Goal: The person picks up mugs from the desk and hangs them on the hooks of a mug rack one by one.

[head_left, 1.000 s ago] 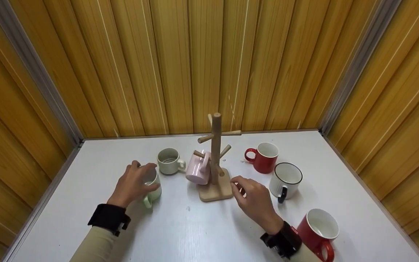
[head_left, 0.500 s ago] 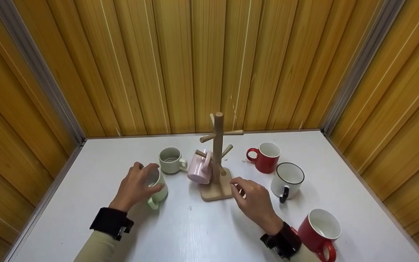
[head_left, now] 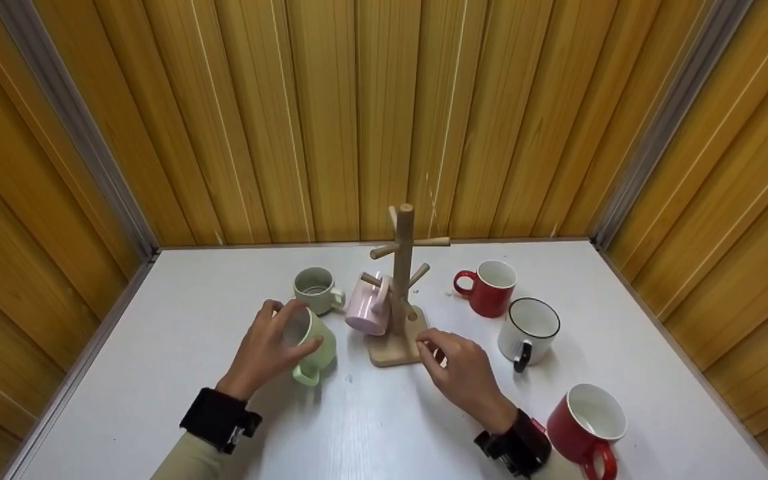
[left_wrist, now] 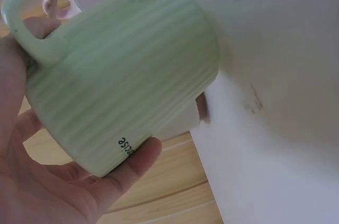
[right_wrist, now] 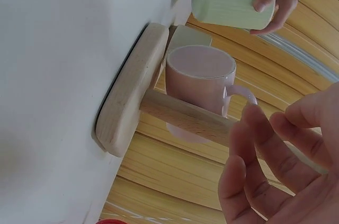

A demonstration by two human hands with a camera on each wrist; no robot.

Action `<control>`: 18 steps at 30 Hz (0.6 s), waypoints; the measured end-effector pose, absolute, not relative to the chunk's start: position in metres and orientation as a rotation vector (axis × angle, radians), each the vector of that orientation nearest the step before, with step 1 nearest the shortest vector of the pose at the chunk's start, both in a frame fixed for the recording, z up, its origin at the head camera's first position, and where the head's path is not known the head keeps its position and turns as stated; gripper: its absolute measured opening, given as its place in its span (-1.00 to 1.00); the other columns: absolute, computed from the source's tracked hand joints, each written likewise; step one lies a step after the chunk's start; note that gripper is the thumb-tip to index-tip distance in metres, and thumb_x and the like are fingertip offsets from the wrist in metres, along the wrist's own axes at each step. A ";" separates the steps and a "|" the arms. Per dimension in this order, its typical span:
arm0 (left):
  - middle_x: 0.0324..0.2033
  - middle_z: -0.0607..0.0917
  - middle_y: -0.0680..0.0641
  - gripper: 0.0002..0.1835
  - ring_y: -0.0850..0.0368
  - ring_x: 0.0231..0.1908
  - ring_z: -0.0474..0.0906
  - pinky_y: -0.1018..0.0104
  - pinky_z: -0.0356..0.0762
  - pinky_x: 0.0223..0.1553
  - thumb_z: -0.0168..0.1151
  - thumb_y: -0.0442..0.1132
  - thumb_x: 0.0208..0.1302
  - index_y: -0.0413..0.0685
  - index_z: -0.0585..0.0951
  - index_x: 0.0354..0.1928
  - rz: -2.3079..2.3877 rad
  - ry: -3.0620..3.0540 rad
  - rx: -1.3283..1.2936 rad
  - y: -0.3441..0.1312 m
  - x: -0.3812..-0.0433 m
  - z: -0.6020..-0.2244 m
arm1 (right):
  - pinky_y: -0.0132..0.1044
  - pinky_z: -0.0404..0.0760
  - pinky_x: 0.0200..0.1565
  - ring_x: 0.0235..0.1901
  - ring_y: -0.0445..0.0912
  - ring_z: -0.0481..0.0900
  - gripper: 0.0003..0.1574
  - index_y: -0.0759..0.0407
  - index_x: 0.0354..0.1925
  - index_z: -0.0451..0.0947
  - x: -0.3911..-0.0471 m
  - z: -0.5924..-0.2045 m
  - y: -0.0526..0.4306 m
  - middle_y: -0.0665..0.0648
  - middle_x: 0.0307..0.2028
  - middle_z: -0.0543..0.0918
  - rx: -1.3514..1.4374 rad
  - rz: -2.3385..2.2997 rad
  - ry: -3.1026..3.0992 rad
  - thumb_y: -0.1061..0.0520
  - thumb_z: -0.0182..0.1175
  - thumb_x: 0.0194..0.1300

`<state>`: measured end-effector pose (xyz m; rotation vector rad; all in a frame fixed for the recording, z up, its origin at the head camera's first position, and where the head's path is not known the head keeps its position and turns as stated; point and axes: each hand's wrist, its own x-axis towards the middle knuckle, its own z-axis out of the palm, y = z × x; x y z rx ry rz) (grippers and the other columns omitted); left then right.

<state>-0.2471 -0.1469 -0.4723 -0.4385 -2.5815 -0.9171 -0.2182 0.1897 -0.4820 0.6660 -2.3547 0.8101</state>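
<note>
Green mug (head_left: 324, 330), gripped by left hand (head_left: 264, 350), has neared pink mug (head_left: 363, 310).

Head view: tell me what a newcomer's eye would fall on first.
Probably the wooden mug stand in the middle of the white table, with a pink mug hanging tilted on its left side. Next, the light green mug gripped by the left hand, left of the stand. Then the far red mug, the black-rimmed white mug and the near red mug, lined up along the right.
</note>
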 end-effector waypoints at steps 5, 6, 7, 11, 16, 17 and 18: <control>-0.13 0.51 -0.12 -0.35 0.01 -0.16 0.48 0.11 0.52 -0.15 0.57 0.08 0.09 0.11 0.60 0.22 -0.933 -2.524 -0.491 -0.136 -0.240 -0.468 | -0.42 0.53 -0.48 -0.49 -0.29 0.54 -0.91 0.05 -0.20 0.72 -0.217 -0.481 0.189 -0.14 -0.45 0.67 0.679 0.847 -2.375 0.22 0.34 0.34; -0.14 0.50 -0.12 -0.36 0.01 -0.18 0.48 0.12 0.52 -0.18 0.57 0.07 0.09 0.10 0.60 0.21 -0.938 -2.511 -0.506 -0.134 -0.238 -0.467 | -0.41 0.53 -0.47 -0.48 -0.30 0.54 -0.91 0.06 -0.19 0.72 -0.217 -0.480 0.189 -0.15 -0.45 0.67 0.683 0.859 -2.380 0.21 0.34 0.34; -0.14 0.50 -0.11 -0.36 0.01 -0.19 0.48 0.12 0.51 -0.19 0.57 0.07 0.09 0.10 0.60 0.22 -0.941 -2.499 -0.520 -0.132 -0.237 -0.466 | -0.41 0.54 -0.47 -0.48 -0.31 0.54 -0.91 0.05 -0.19 0.72 -0.217 -0.480 0.188 -0.15 -0.44 0.67 0.688 0.868 -2.384 0.21 0.33 0.35; -0.13 0.51 -0.10 -0.37 0.02 -0.19 0.50 0.12 0.52 -0.21 0.56 0.07 0.10 0.11 0.59 0.21 -0.980 -2.475 -0.547 -0.125 -0.230 -0.461 | -0.42 0.55 -0.46 -0.47 -0.33 0.53 -0.90 0.05 -0.16 0.72 -0.217 -0.479 0.187 -0.16 -0.43 0.68 0.712 0.882 -2.391 0.20 0.33 0.37; -0.09 0.55 -0.12 -0.35 -0.06 -0.13 0.55 0.07 0.54 -0.15 0.55 0.11 0.11 0.10 0.58 0.21 -1.030 -2.469 -0.547 -0.116 -0.221 -0.457 | -0.43 0.55 -0.46 -0.48 -0.34 0.53 -0.88 0.01 -0.13 0.71 -0.214 -0.479 0.185 -0.17 -0.43 0.67 0.723 0.885 -2.388 0.18 0.34 0.37; -0.08 0.55 -0.12 -0.35 -0.06 -0.12 0.55 0.07 0.53 -0.15 0.54 0.11 0.11 0.10 0.58 0.22 -1.038 -2.467 -0.546 -0.115 -0.219 -0.457 | -0.43 0.55 -0.45 -0.48 -0.33 0.53 -0.88 0.01 -0.12 0.71 -0.213 -0.479 0.185 -0.17 -0.42 0.67 0.722 0.889 -2.390 0.17 0.33 0.38; -0.08 0.56 -0.12 -0.35 -0.06 -0.11 0.55 0.06 0.53 -0.14 0.54 0.12 0.11 0.09 0.58 0.22 -1.049 -2.461 -0.545 -0.113 -0.218 -0.457 | -0.43 0.56 -0.45 -0.47 -0.33 0.53 -0.88 0.01 -0.11 0.71 -0.213 -0.479 0.185 -0.17 -0.42 0.67 0.723 0.895 -2.392 0.17 0.33 0.39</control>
